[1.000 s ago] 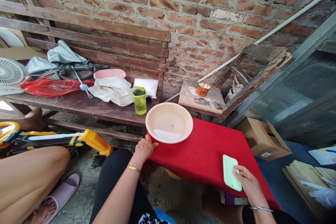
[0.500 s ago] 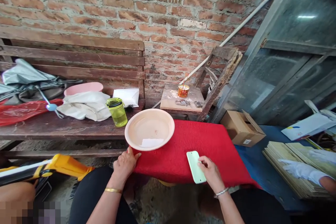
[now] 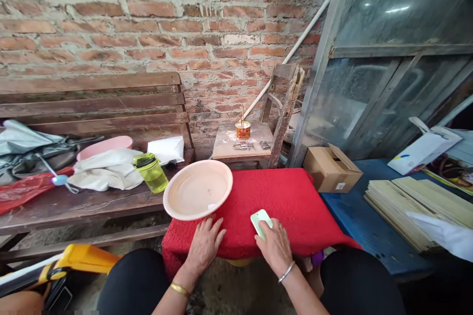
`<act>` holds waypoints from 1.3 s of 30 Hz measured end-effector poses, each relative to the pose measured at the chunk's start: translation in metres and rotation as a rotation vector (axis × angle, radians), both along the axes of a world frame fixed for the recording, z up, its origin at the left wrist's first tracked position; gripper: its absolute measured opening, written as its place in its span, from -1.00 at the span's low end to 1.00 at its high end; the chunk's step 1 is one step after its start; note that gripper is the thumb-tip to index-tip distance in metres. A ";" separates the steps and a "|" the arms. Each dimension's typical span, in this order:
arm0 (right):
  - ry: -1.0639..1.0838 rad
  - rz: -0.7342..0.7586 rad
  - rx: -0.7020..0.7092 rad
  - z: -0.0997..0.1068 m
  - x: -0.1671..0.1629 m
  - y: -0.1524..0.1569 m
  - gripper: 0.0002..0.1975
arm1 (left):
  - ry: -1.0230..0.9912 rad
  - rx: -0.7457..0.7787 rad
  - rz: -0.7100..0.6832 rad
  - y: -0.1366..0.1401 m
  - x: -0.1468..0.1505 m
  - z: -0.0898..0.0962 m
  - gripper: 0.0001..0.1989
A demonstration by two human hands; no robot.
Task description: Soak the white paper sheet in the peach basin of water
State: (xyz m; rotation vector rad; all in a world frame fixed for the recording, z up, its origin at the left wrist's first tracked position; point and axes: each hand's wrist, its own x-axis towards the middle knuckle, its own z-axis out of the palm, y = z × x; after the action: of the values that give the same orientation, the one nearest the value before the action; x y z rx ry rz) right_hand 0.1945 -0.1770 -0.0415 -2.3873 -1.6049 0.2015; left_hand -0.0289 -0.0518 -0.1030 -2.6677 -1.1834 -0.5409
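A mint-green flat rectangular piece (image 3: 259, 217) with rounded corners lies at the front of the red cloth (image 3: 269, 187). My right hand (image 3: 274, 243) covers its near part, thumb and fingers closed round it. Resting on the cloth's front edge is my left hand (image 3: 204, 241), its fingers stretched out and slightly apart, just below a cream basin (image 3: 199, 167). Nothing shows in that hand. Inside the basin, near the front rim, a bit of something white (image 3: 212, 206) shows; the rest of it is hidden.
A wooden bench (image 3: 121, 211) on the left bears a green bottle (image 3: 151, 173), white cloth and an umbrella. Behind is a chair (image 3: 240, 148) with a red cup and padlocks. Right, a blue table (image 3: 332, 206) carries a carton (image 3: 328, 177), stacked boards and another person's white-gloved hand (image 3: 443, 234).
My left hand has moved from the basin's left side to below its front rim, fingers now outstretched. My right hand now covers more of the mint-green piece. The view has shifted right.
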 end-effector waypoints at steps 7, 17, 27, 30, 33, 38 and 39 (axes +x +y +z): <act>-0.042 -0.148 -0.064 -0.001 0.079 -0.023 -0.70 | 0.006 -0.066 0.066 -0.001 0.004 -0.009 -0.65; -0.051 -0.485 0.097 -0.012 0.123 -0.055 -0.35 | -0.035 -0.171 0.195 -0.007 0.015 0.013 -0.69; 0.131 0.006 0.142 -0.010 0.000 -0.028 -0.23 | 0.031 -0.095 0.208 -0.007 0.016 0.010 -0.65; 0.025 -0.137 0.065 -0.006 0.044 -0.040 -0.32 | 0.027 -0.095 0.196 -0.006 0.015 0.009 -0.64; -0.053 -0.367 0.015 -0.005 0.104 -0.062 -0.37 | 0.018 -0.088 0.188 -0.006 0.016 0.008 -0.64; -0.140 -0.604 0.079 -0.005 0.151 -0.084 -0.38 | 0.024 -0.091 0.202 -0.007 0.016 0.008 -0.63; -0.131 -0.579 0.121 -0.004 0.146 -0.081 -0.39 | 0.025 -0.092 0.202 -0.007 0.016 0.008 -0.62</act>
State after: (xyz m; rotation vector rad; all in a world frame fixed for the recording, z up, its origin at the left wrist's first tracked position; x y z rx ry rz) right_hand 0.3401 -0.2578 -0.0455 -2.6849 -0.8744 -0.1612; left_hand -0.0124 -0.0588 -0.0950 -2.5782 -1.4824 -0.4288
